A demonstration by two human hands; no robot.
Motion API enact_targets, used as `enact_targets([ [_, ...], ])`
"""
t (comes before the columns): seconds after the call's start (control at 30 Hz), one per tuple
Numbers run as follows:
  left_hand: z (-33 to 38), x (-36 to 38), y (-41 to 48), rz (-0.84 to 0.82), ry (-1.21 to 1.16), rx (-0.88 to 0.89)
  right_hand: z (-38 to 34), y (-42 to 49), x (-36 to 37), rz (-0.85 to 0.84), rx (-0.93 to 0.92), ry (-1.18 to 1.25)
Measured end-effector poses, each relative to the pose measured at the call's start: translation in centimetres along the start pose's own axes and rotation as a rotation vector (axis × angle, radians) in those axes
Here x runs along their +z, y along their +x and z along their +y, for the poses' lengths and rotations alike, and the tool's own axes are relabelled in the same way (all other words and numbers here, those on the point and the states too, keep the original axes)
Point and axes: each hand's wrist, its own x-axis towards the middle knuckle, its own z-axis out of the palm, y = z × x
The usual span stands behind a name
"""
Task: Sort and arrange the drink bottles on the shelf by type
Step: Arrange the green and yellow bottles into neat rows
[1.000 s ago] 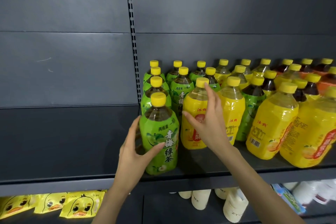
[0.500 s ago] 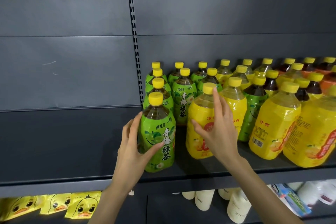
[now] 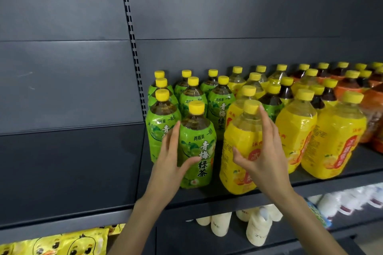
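Note:
A green tea bottle (image 3: 199, 143) with a yellow cap stands at the front of the shelf (image 3: 207, 197), ahead of several like green bottles (image 3: 161, 118). My left hand (image 3: 167, 167) holds it, fingers up its left side and thumb across the label. To its right stands a big yellow drink bottle (image 3: 240, 143). My right hand (image 3: 267, 155) holds this one, thumb on the label and fingers reaching up to the cap. More yellow bottles (image 3: 335, 143) fill the shelf to the right.
One green-labelled bottle (image 3: 271, 105) stands among the yellow ones. Orange-labelled dark tea bottles (image 3: 348, 87) crowd the back right. White bottles (image 3: 221, 225) and yellow duck packets (image 3: 62, 244) lie on the shelf below. A slotted upright rail (image 3: 132, 43) borders the bottles on the left.
The green bottle in my left hand has shifted right, from in front of the leftmost column to beside it. My right hand has drawn the yellow bottle forward to the shelf front.

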Motion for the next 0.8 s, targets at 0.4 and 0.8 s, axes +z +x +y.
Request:
enact_targets([
  [0.4,-0.7,3.6,1.8,0.137,0.282,0.146,3.0,0.7,-1.9,0.075,0.049,-0.162],
  [0.8,-3.5,-0.7,2.7,0.415,0.402,0.049,0.1,-0.9,-1.1,0.31,-0.14,-0.052],
])
